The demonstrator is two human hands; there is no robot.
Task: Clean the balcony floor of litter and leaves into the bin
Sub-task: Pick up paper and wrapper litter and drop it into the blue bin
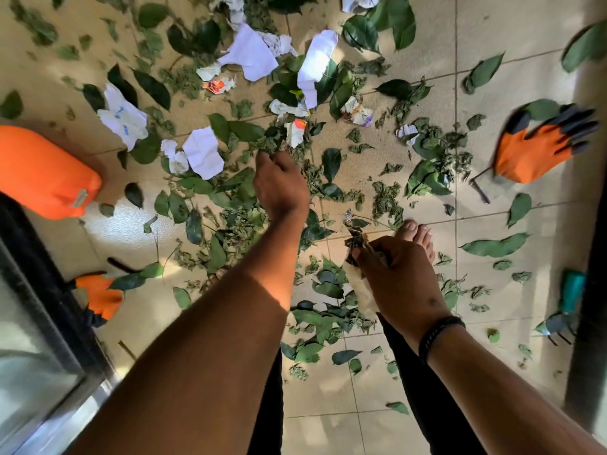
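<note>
Litter-gathering on the balcony floor [492, 372]

Left hand [279, 185] pinches leaves [267, 142], seemingly; right hand [399, 280] clutches collected scraps [356, 239] for binning.

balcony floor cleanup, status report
Left hand pinching green leaves; right hand gripping crumpled scraps. Tan tiled floor heavily littered. No bin visible.

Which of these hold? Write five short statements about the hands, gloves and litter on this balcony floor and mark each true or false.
1. The right hand grips a bundle of crumpled litter. True.
2. The left hand wears an orange glove. False: it is bare.
3. An orange work glove with dark fingertips lies on the tiled floor. True.
4. The floor holds only leaves. False: white crumpled paper lies among the green leaves.
5. The right wrist is bare. False: it wears a dark wristband.
</note>
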